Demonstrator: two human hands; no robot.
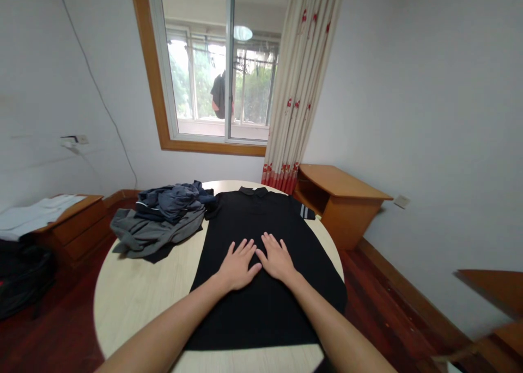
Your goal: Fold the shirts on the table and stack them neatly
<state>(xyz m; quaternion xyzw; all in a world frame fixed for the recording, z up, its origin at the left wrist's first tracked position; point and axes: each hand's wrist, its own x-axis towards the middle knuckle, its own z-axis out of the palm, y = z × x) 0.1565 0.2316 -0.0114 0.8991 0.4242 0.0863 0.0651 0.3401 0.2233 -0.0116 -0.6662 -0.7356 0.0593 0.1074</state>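
Observation:
A black polo shirt (253,318) lies spread out flat, its collar (253,191) at the far side and its hem near me. Two pale stripes mark its right-side sleeve (304,212). My left hand (238,265) rests palm down on the middle of the shirt with its fingers apart. Beside it, my right hand (275,257) also lies flat on the cloth, fingers stretched away from me. The thumbs are close to each other. Neither hand holds anything.
The shirt lies on a round pale table (134,302), its side draping over the right edge. A heap of grey and dark blue clothes (167,215) sits at the table's left back. Behind stand a wooden desk (347,199) and a curtain (298,90); a drawer cabinet (85,231) is left.

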